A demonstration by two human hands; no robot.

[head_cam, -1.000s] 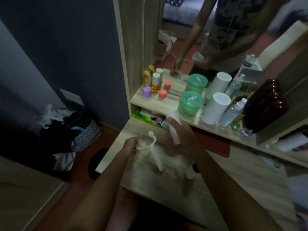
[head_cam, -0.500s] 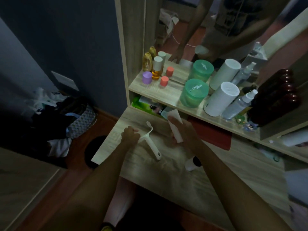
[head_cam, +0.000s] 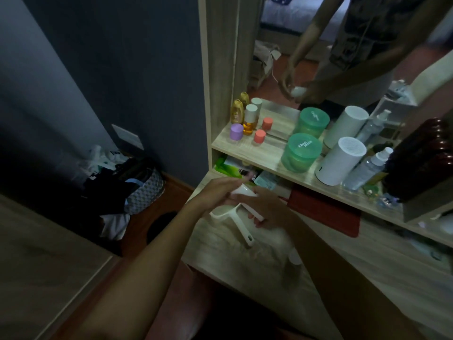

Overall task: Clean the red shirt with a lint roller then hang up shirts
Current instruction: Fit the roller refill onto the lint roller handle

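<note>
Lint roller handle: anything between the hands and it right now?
Nothing visible. The lint roller handle lies on the desk just below both hands. Both are occupied, though: the right hand grips the white roll, and the left hand pinches its top end.

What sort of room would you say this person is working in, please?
Probably a bedroom dressing corner: a mirror reflecting a bed, a wooden shelf of toiletry bottles and jars, and a laundry basket on the floor.

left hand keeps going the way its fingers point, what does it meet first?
The left hand points right, toward the right hand, and already touches the white roll held there. Going on, it probably meets the right hand's fingers; depth is unclear.
</note>
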